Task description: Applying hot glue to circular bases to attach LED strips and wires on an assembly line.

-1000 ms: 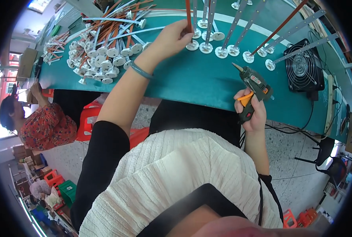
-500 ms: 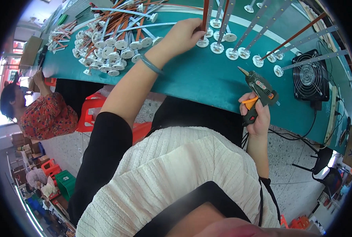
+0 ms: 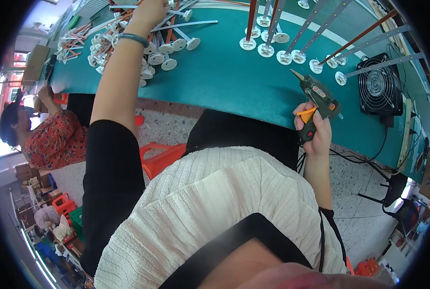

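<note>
Green surface (image 3: 215,77), black fan (image 3: 380,84) at right end, person in red patterned top (image 3: 56,139) off left. Right hand (image 3: 317,134): grip clamped round dark glue gun (image 3: 318,94), orange trigger, nozzle toward far left, at near edge. Left hand (image 3: 150,14) far left, over pile of disc-ended strips (image 3: 166,48); can't tell if grip's closed. Standing strips (image 3: 283,57) on white discs, far side, right of pile.

left hand (image 3: 150,14) at a pile of strips (image 3: 166,48), right hand (image 3: 322,134) holding a glue gun (image 3: 320,96), standing strips (image 3: 300,32) on round white bases (image 3: 284,58), black fan (image 3: 379,85), green table (image 3: 220,74)
</note>
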Action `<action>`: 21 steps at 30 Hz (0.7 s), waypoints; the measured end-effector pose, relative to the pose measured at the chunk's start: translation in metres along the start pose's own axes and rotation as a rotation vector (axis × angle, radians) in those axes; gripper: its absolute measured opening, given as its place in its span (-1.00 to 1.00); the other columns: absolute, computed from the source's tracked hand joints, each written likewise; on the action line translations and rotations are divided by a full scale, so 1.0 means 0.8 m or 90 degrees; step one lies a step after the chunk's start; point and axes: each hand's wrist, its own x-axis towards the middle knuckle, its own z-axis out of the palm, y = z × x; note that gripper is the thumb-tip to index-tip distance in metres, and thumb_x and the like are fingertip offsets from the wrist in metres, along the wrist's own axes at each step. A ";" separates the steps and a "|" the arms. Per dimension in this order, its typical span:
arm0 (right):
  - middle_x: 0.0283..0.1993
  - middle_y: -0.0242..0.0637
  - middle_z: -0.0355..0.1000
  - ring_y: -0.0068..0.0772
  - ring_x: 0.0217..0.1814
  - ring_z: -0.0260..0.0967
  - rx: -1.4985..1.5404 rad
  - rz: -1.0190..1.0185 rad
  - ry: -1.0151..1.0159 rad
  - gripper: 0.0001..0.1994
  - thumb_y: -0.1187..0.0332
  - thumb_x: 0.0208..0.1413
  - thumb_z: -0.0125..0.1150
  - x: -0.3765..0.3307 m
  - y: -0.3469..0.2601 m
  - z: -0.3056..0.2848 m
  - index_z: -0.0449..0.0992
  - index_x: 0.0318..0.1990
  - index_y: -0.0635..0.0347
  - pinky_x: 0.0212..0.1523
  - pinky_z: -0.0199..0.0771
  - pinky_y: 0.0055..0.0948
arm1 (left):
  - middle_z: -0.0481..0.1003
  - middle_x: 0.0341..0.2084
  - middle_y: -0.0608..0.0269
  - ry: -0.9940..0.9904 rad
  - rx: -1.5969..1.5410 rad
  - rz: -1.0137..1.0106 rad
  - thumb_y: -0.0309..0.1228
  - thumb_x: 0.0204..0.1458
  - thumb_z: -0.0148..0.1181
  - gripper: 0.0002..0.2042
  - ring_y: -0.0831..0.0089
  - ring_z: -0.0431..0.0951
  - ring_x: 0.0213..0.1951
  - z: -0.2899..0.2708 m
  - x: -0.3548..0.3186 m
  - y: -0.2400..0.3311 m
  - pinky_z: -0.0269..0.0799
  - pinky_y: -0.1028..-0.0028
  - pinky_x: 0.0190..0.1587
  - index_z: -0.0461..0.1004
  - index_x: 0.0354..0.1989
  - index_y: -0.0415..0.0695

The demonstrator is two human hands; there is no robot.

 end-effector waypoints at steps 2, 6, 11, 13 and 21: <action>-0.16 0.04 0.42 -0.46 -0.42 0.31 -0.003 -0.008 0.006 -0.74 0.22 0.30 0.03 -0.002 0.000 -0.003 0.33 -0.07 0.25 -0.38 0.28 -0.50 | 0.60 -0.13 0.13 -0.019 -0.015 -0.007 -0.25 0.10 0.20 -0.74 0.08 0.61 -0.13 0.016 0.006 0.001 0.49 0.18 -0.02 0.59 -0.05 0.02; -0.15 0.03 0.42 -0.45 -0.41 0.31 0.003 -0.021 0.020 -0.74 0.22 0.30 0.03 -0.007 0.000 -0.008 0.34 -0.07 0.25 -0.37 0.28 -0.51 | 0.61 -0.14 0.11 -0.013 -0.044 0.027 -0.14 0.11 0.19 -0.69 0.07 0.60 -0.09 0.032 0.014 -0.007 0.48 0.17 0.01 0.58 -0.01 0.08; -0.15 0.03 0.41 -0.46 -0.41 0.31 -0.003 -0.010 0.008 -0.74 0.23 0.30 0.03 -0.006 -0.002 -0.005 0.35 -0.06 0.26 -0.37 0.29 -0.51 | 0.64 -0.34 0.07 0.012 -0.227 -0.218 0.04 0.01 0.26 -0.57 0.19 0.66 -0.23 0.043 0.012 -0.028 0.52 0.28 -0.11 0.65 -0.17 -0.06; -0.15 0.03 0.41 -0.46 -0.41 0.31 -0.008 -0.007 0.004 -0.74 0.23 0.30 0.03 -0.006 -0.001 -0.006 0.35 -0.06 0.26 -0.37 0.29 -0.51 | 0.64 -0.36 0.10 0.081 -0.229 -0.214 0.03 0.02 0.27 -0.58 0.24 0.66 -0.29 0.038 0.004 -0.040 0.53 0.32 -0.15 0.65 -0.19 -0.09; -0.16 0.03 0.41 -0.46 -0.39 0.31 -0.015 0.001 -0.001 -0.72 0.22 0.28 0.05 -0.006 -0.001 -0.001 0.34 -0.05 0.28 -0.35 0.31 -0.51 | 0.61 -0.35 0.15 0.499 -0.725 -0.035 -0.53 -0.01 0.40 -0.74 0.47 0.63 -0.35 -0.108 -0.105 0.074 0.49 0.62 -0.36 0.42 -0.23 -0.26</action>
